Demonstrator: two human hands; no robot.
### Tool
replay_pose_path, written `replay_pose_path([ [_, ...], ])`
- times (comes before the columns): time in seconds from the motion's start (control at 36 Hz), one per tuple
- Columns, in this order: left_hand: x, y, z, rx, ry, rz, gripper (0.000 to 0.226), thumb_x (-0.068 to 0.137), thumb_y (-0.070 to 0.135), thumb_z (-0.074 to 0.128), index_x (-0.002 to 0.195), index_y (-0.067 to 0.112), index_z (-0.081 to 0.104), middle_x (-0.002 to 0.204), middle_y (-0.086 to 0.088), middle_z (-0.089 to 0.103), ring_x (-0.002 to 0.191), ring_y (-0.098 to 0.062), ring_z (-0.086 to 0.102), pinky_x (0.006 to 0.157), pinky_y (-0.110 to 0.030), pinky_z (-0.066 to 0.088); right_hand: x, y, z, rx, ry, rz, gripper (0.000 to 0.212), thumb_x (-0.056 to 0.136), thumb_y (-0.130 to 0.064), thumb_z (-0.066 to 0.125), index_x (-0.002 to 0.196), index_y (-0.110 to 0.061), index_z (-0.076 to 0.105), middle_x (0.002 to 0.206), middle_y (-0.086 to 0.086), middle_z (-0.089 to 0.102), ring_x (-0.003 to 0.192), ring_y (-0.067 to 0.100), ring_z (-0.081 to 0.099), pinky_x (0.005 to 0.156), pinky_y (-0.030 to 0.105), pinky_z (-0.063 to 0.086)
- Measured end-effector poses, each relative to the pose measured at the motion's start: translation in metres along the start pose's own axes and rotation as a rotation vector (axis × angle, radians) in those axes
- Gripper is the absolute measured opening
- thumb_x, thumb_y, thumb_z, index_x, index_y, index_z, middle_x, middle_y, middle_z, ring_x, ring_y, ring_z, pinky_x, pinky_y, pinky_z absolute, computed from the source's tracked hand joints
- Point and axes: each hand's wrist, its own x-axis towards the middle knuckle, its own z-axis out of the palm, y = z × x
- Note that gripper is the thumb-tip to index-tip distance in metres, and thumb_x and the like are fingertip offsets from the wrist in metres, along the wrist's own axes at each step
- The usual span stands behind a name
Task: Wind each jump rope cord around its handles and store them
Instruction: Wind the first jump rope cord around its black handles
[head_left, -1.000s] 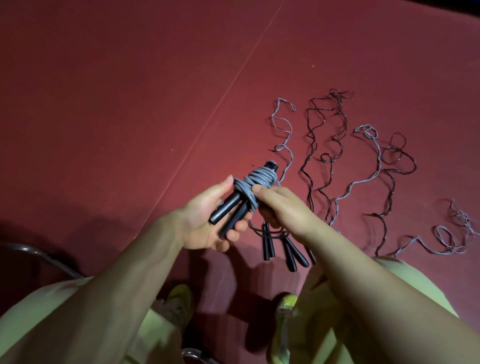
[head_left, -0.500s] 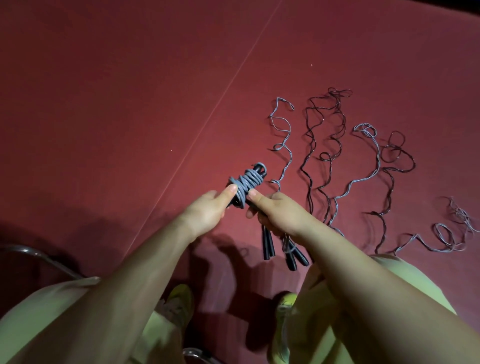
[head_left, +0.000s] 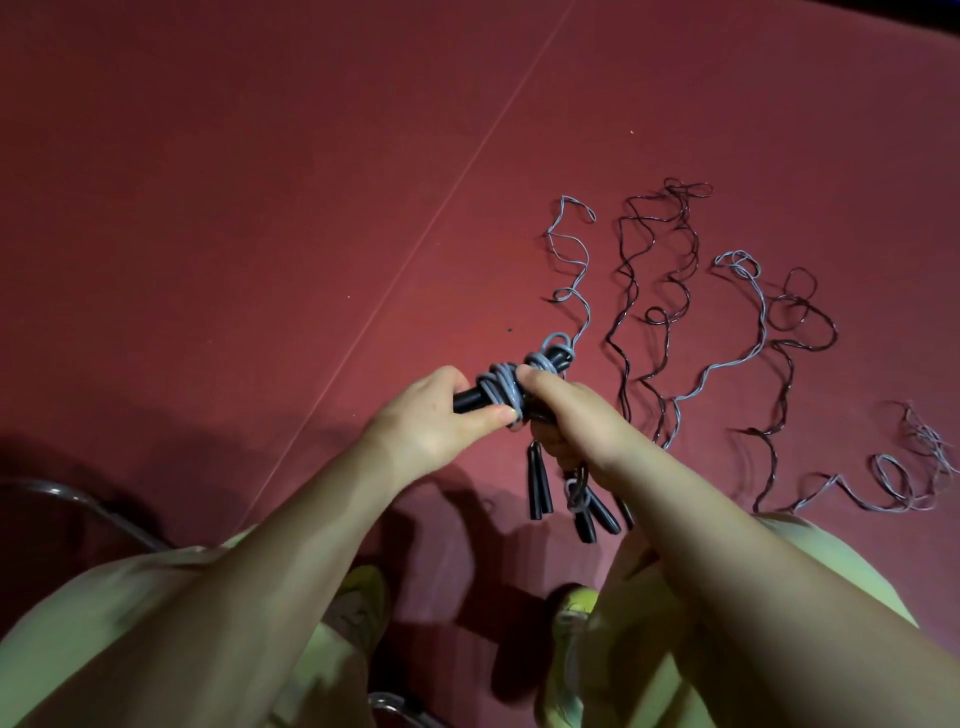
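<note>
The dark red mat floor (head_left: 260, 208) spreads wide and bare to the left of and beyond the grip, crossed by 1 thin pale seam line (head_left: 441, 213) that runs diagonally past the left hand. To the right of the grip, loose wavy cords lie stretched away from the person: a grey cord (head_left: 571, 260) nearest, a dark brown-black cord (head_left: 654, 270) beside it, then another grey cord (head_left: 748, 332) and another dark cord (head_left: 795, 332) farther right, crowding that side. Pale green trouser legs (head_left: 130, 623) fill the near edge below the grip. The left hand (head_left: 431, 415) curls round the near end of the black jump rope handles wound with grey cord (head_left: 501, 389), thumb pressed on the coils. The right hand (head_left: 566, 415) pinches the same bundle at the coils from the other side. Just below the right hand, black handles of other ropes (head_left: 540, 486) lie on the floor, between the grip and 2 yellow-green shoes (head_left: 571, 613).
</note>
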Motion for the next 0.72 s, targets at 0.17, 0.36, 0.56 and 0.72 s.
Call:
replay_pose_path([
  [0.17, 0.002, -0.006, -0.006, -0.486, -0.357, -0.093, 0.060, 0.056, 0.070, 0.064, 0.083, 0.016, 0.058, 0.077, -0.006, 0.055, 0.073, -0.018, 0.051, 0.070, -0.034, 0.041, 0.001, 0.002, 0.000, -0.105, 0.038, -0.136, 0.038, 0.083, -0.041, 0.049, 0.056, -0.024, 0.030, 0.046, -0.006, 0.024, 0.044, 0.012, 0.016, 0.042, 0.024, 0.015],
  [0.36, -0.007, 0.000, -0.012, -0.830, -0.837, -0.257, 0.076, 0.068, 0.071, 0.035, 0.089, 0.007, 0.068, 0.073, -0.009, 0.069, 0.067, -0.023, 0.068, 0.077, -0.039, 0.051, -0.001, 0.003, -0.002, 0.037, -0.068, -0.272, 0.023, 0.077, -0.031, 0.040, 0.062, -0.014, 0.039, 0.043, -0.008, 0.026, 0.040, 0.008, 0.019, 0.041, 0.024, 0.013],
  [0.56, -0.012, 0.001, -0.004, -1.230, -1.073, -0.252, 0.086, 0.076, 0.078, 0.028, 0.086, 0.005, 0.072, 0.070, -0.009, 0.064, 0.063, -0.024, 0.064, 0.069, -0.040, 0.055, 0.000, 0.006, -0.004, 0.054, -0.091, -0.320, 0.035, 0.084, -0.039, 0.040, 0.066, -0.010, 0.046, 0.047, -0.007, 0.027, 0.042, 0.008, 0.020, 0.043, 0.026, 0.013],
  [0.72, -0.012, 0.006, -0.006, -1.098, -0.896, -0.279, 0.073, 0.073, 0.078, 0.024, 0.073, 0.014, 0.060, 0.058, 0.000, 0.049, 0.048, -0.015, 0.049, 0.050, -0.024, 0.036, -0.002, 0.003, -0.007, -0.015, -0.163, -0.289, 0.042, 0.090, -0.051, 0.034, 0.066, -0.017, 0.037, 0.054, -0.004, 0.026, 0.045, 0.008, 0.017, 0.045, 0.026, 0.011],
])
